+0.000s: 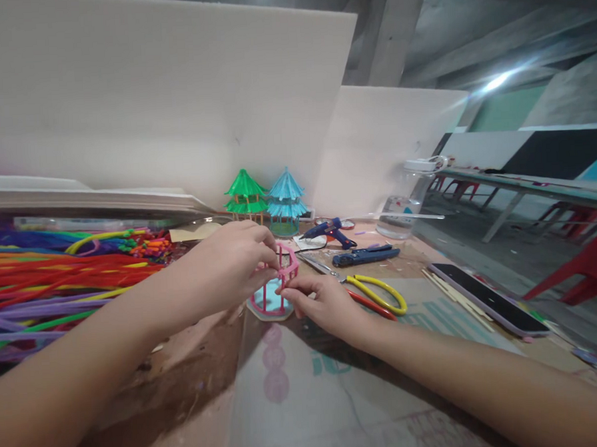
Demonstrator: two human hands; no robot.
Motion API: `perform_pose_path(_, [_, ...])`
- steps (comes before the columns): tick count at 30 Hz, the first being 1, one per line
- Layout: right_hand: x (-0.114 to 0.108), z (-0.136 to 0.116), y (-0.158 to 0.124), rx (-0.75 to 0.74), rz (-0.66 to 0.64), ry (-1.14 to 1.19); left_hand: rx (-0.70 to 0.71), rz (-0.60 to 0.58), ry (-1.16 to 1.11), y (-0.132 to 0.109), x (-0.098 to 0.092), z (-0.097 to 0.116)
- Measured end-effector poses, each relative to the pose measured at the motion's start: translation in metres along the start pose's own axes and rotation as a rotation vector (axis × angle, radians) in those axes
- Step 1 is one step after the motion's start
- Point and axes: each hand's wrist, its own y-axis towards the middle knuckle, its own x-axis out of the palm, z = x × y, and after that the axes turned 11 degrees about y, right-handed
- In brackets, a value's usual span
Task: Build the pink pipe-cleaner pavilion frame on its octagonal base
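A small pink pavilion frame (289, 270) stands on a light blue, many-sided base (270, 290) in the middle of the table. It has thin upright posts and a pink ring on top. From the left and above, my left hand (240, 263) has its fingers bent together at the frame's upper part. My right hand (328, 309) pinches near a post on the right side, thumb and forefinger almost together. The fingertips of both hands partly cover the frame. Behind it stand a green pavilion model (245, 193) and a blue pavilion model (286, 196), both with two-tiered roofs.
Scissors with yellow and red handles (382, 292) lie beside my right hand. Behind are navy pliers (365, 255), a glue gun (329, 232) and a clear bottle (402, 201). A phone (487, 297) lies right; colourful pipe cleaners (56, 276) fill the left.
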Motion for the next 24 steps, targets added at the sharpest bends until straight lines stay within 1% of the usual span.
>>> perform_pose_path(3, [-0.001, 0.0, -0.001, 0.071, 0.014, 0.047, -0.007, -0.021, -0.064, -0.004, -0.001, -0.01])
perform_pose_path(5, [-0.002, 0.0, -0.002, 0.107, 0.023, 0.071, -0.045, -0.063, -0.097, -0.007, 0.0, -0.019])
perform_pose_path(9, [-0.001, -0.001, -0.002, 0.128, 0.019, 0.071, -0.094, -0.205, -0.172, -0.008, 0.008, -0.033])
perform_pose_path(11, [-0.001, -0.001, -0.002, 0.13, 0.018, 0.04, -0.105, -0.235, -0.193, -0.008, 0.013, -0.036])
perform_pose_path(13, [-0.001, -0.002, -0.002, 0.128, 0.015, 0.007, -0.111, -0.24, -0.208, -0.007, 0.014, -0.037])
perform_pose_path(15, [-0.001, -0.002, -0.002, 0.118, 0.014, -0.006, -0.105, -0.235, -0.228, -0.007, 0.012, -0.035])
perform_pose_path(17, [-0.001, -0.002, -0.003, 0.091, 0.016, -0.011, -0.096, -0.2, -0.25, -0.006, 0.006, -0.032])
perform_pose_path(20, [-0.001, 0.0, -0.003, 0.051, 0.013, -0.008, -0.078, -0.102, -0.264, -0.004, -0.002, -0.022])
perform_pose_path(22, [-0.001, 0.001, -0.002, 0.037, 0.005, -0.001, -0.086, -0.035, -0.22, -0.002, -0.005, -0.014])
perform_pose_path(24, [-0.001, 0.002, -0.002, 0.024, -0.001, 0.004, -0.071, 0.005, -0.157, 0.0, -0.005, -0.008])
